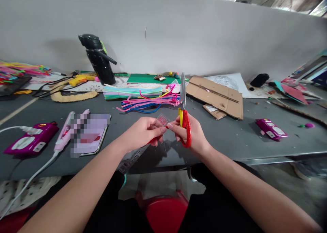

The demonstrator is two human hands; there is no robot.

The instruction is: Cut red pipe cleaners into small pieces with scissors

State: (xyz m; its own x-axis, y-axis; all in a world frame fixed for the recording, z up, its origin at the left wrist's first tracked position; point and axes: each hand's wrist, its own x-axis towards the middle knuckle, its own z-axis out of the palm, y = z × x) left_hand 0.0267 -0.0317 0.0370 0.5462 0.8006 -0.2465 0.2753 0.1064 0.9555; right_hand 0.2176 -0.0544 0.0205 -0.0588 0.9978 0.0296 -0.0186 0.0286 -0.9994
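Observation:
My right hand (192, 132) is closed around the handles of a pair of scissors (183, 90), red and yellow, with the blades together and pointing up and away. Its thumb and forefinger also meet at a bit of something red near my left fingertips. My left hand (143, 132) is closed, its fingers pinching a small clear plastic sheet with red dots (162, 120). Some red also shows under the left fingers, but its kind is hidden. Both hands are close together above the front part of the grey table.
Behind my hands lie bundled pipe cleaners (150, 103) and cardboard (217, 95). On the left are a phone (93, 134), a pink corded tool (63, 132), a purple power socket (33, 137) and a black flask (100, 62). Another purple socket (271, 129) sits right. A red stool (166, 214) stands below.

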